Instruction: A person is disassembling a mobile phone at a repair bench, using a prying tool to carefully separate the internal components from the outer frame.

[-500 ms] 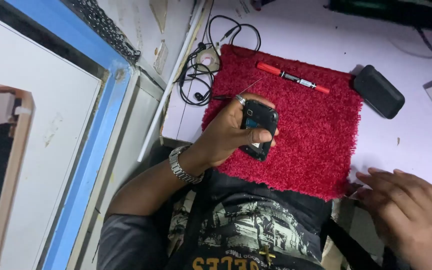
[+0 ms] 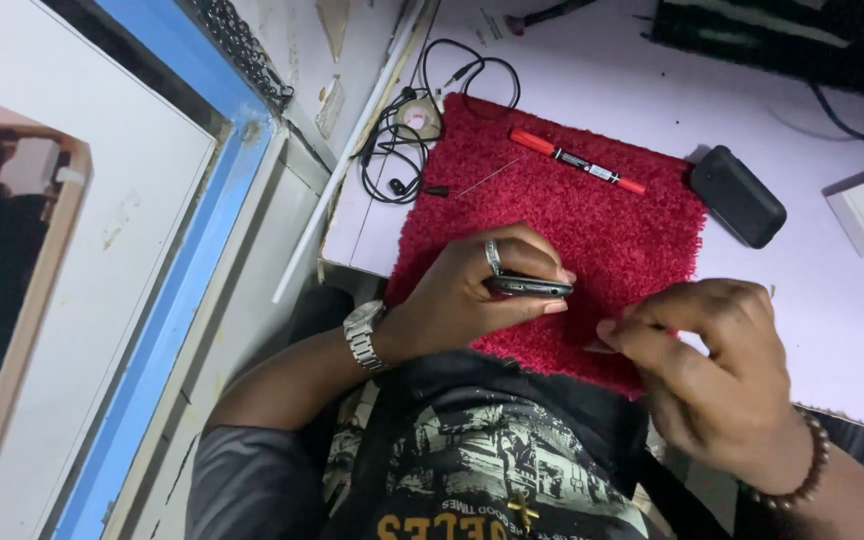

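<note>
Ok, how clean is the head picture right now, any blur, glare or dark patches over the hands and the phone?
Head view: even, soft light, no glare; left hand and phone, held edge-on, are fairly sharp on the red mat; right hand is slightly soft; the small thing it pinches is too blurred to identify; top right corner is dark.

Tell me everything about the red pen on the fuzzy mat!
The red pen is a slim marker with a red cap end, a black middle band and a red tail. It looks like plastic. It lies flat and slanted near the far edge of the red shaggy mat, touching only the mat. Neither hand touches it.
</note>
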